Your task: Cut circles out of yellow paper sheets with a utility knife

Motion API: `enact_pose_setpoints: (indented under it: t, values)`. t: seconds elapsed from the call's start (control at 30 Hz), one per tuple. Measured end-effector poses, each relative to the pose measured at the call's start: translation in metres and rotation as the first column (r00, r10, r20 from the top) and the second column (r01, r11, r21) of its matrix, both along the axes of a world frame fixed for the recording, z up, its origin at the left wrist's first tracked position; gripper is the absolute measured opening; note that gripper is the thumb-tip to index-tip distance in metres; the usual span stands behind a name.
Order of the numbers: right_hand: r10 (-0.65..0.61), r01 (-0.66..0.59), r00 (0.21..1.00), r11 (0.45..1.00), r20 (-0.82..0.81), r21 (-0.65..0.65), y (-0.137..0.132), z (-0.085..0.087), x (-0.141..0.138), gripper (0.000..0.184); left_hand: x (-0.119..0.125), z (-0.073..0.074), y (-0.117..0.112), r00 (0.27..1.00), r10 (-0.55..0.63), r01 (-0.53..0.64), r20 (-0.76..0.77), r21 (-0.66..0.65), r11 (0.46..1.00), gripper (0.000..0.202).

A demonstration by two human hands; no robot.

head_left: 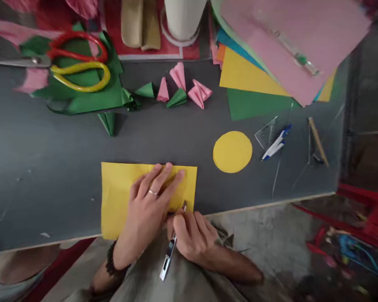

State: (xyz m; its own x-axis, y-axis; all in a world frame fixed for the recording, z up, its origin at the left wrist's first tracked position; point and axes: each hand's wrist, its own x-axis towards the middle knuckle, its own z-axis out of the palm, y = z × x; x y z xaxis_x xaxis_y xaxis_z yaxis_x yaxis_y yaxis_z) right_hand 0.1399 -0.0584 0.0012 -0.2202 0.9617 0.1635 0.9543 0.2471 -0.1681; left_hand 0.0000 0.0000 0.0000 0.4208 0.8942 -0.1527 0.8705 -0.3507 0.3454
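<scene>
Hands at the yellow sheet (119,197)

Left hand (148,205) lies flat on the sheet, grip wide; right hand (192,237), at the sheet's near edge, grips a pen (169,253).

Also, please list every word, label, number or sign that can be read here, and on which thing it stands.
None can be read.
Pen in the right hand: no legible marking.
Blue and white pen: too blurred to show any print.
Yellow paper under the left hand: plain.
Yellow circle: plain.
</scene>
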Motion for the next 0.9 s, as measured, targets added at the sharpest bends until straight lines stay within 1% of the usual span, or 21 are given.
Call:
enact_pose_setpoints:
  t: [0.07,0.1,0.17,0.2,0.27,0.33,0.4,0.47,0.57,0.63,0.67,0.73,0.77,0.87,0.9]
  values:
    - [0.044,-0.028,0.995,0.984,-0.084,0.174,0.0,0.002,0.01,0.014,0.003,0.002,0.001,1.0,0.013,-0.013,-0.022,-0.007,1.0,0.06]
    - [0.074,-0.045,0.99,0.973,-0.123,0.226,0.0,0.003,0.015,0.01,0.004,0.003,0.001,0.999,0.017,-0.017,-0.029,-0.005,1.0,0.061]
    - [0.154,-0.094,0.968,0.954,-0.197,0.285,0.004,0.005,0.027,0.018,0.006,0.005,0.004,0.999,0.023,-0.023,-0.032,0.012,1.0,0.064]
    - [0.193,-0.127,0.952,0.955,-0.236,0.268,0.006,0.007,0.034,0.023,0.007,0.006,0.006,0.999,0.023,-0.023,-0.027,0.029,0.999,0.064]
    - [0.238,-0.202,0.919,0.969,-0.315,0.143,0.013,0.008,0.047,0.03,0.006,0.006,0.01,0.999,0.016,-0.014,-0.028,0.069,0.998,0.061]
    - [0.304,-0.307,0.89,0.951,-0.34,0.046,0.019,0.007,0.058,0.038,0.002,0.007,0.013,0.999,0.006,-0.002,-0.036,0.114,0.993,0.061]
    - [0.394,-0.408,0.871,0.913,-0.293,0.013,0.023,0.005,0.064,0.044,-0.004,0.008,0.013,0.999,0.025,-0.02,-0.03,0.147,0.989,0.062]
    - [0.452,-0.469,0.865,0.883,-0.216,-0.033,0.026,0.002,0.064,0.046,-0.013,0.01,0.009,0.996,0.083,-0.08,-0.011,0.171,0.982,0.062]
    - [0.452,-0.465,0.882,0.881,-0.135,-0.092,0.033,0.0,0.058,0.05,-0.029,0.013,-0.001,0.976,0.219,-0.217,0.009,0.205,0.955,0.059]
    - [0.441,-0.452,0.891,0.884,-0.105,-0.119,0.044,0.001,0.054,0.054,-0.041,0.012,-0.007,0.956,0.293,-0.29,0.017,0.209,0.934,0.058]
    - [0.441,-0.45,0.893,0.883,-0.09,-0.132,0.052,0.002,0.054,0.055,-0.046,0.011,-0.009,0.95,0.312,-0.308,0.014,0.211,0.928,0.058]
    - [0.465,-0.468,0.883,0.867,-0.056,-0.173,0.073,0.005,0.057,0.055,-0.054,0.009,-0.013,0.948,0.317,-0.309,-0.002,0.213,0.927,0.058]
    - [0.467,-0.469,0.882,0.867,-0.054,-0.17,0.084,0.007,0.06,0.055,-0.057,0.009,-0.015,0.949,0.316,-0.307,-0.008,0.214,0.927,0.057]
    - [0.446,-0.443,0.895,0.878,-0.031,-0.18,0.114,0.015,0.071,0.056,-0.055,0.01,-0.023,0.946,0.321,-0.304,-0.043,0.218,0.927,0.057]
    - [0.461,-0.458,0.887,0.87,-0.027,-0.185,0.121,0.017,0.074,0.056,-0.053,0.011,-0.027,0.945,0.318,-0.296,-0.069,0.228,0.928,0.057]
